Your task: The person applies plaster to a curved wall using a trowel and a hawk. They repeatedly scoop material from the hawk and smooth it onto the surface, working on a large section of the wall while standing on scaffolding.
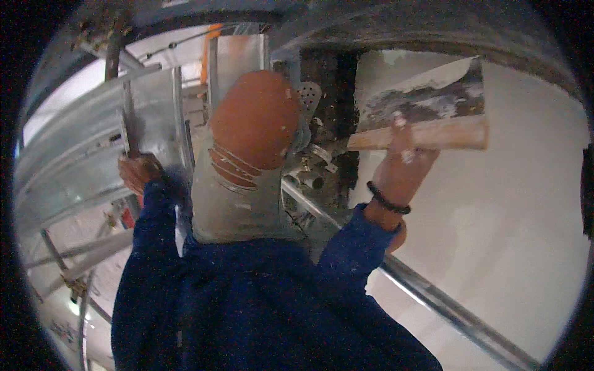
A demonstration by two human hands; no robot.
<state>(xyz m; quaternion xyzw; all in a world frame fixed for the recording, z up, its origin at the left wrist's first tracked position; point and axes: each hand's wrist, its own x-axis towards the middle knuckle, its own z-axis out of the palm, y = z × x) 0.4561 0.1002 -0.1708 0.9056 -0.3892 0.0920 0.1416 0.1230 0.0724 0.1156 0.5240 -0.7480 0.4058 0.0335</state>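
Right hand: from where I stand, the right hand (408, 148) is at two o'clock, thumb pressed over the wooden bar (455, 134) of a wide blade (433, 93), pinching it; the fingers behind are hidden.
Left hand: at nine o'clock, the left hand (139, 172) is curled at the foot of a thin upright piece (125, 133); blur keeps me from telling whether it grips that piece.
Blade slip: the wide blade could twist, I'd judge, since a thumb with pale smears bears on a smooth bar.
Wall scuff: a corner of the blade could nick the pale wall (501, 216), filling three o'clock, if the wrist rolled.
Footing: the dark gap (343, 123) towards one o'clock looks risky; a dropped tool or a careless foot might find it.
Blade surface: a flat, slanting sheet, dark grey with whitish streaks; the bar is straight and pale-grained.
Wall surface: smooth, off-white, faintly shaded.
Metal: dull, ridged planks (154, 117) at ten o'clock; a round, shiny pole (458, 309) slants through four.
Clothing: pale trousers (229, 216), frayed threads across a bare, rounded knee (253, 123) at eleven; soft, dark blue sleeve (352, 247), black wristband (388, 198).
Shoe: grey, pierced with little holes (307, 96), at twelve.
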